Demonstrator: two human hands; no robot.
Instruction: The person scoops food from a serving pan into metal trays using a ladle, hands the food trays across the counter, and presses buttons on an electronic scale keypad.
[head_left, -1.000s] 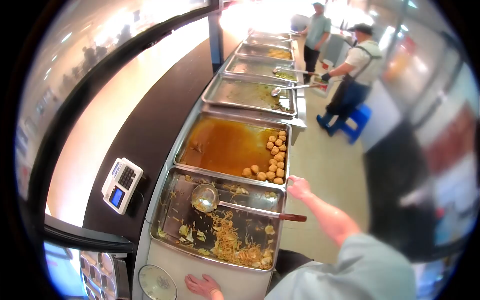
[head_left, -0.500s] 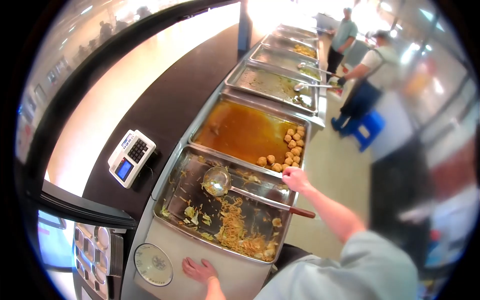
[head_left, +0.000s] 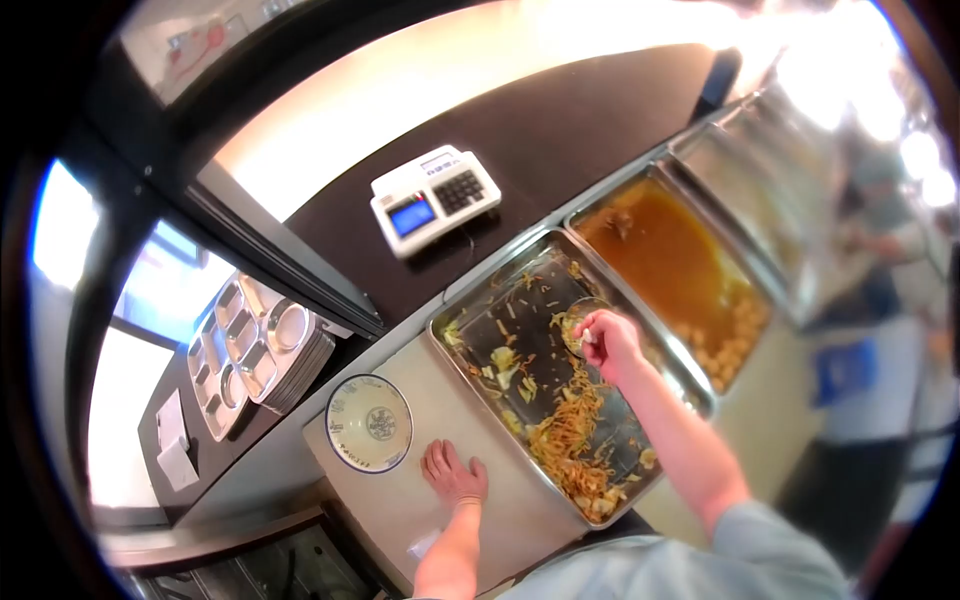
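My left hand (head_left: 455, 474) lies flat, palm down, on the pale counter (head_left: 500, 475), fingers a little apart. Just beyond its fingertips stands a bowl (head_left: 369, 424) with a blue-patterned rim and no food in it. My right hand (head_left: 610, 345) is closed above the metal tray (head_left: 515, 425) of noodles (head_left: 565, 430) and cabbage scraps (head_left: 505, 367). Something small and pale shows at its fingertips, too small to name. Directly behind this hand, partly covered, is the round head of a ladle (head_left: 577, 315). Hand and forearm hide the ladle's handle.
A tray of brown sauce (head_left: 655, 245) with meatballs (head_left: 725, 335) adjoins the noodle tray. A white keypad device (head_left: 435, 200) sits on the dark ledge (head_left: 560, 120). Stacked compartment trays (head_left: 255, 345) stand at left. A blurred blue stool (head_left: 845, 370) is on the floor at right.
My right hand has moved from the tray edge beside the meatballs to over the ladle's head. The view has turned left and downward. My left hand stays flat on the counter.
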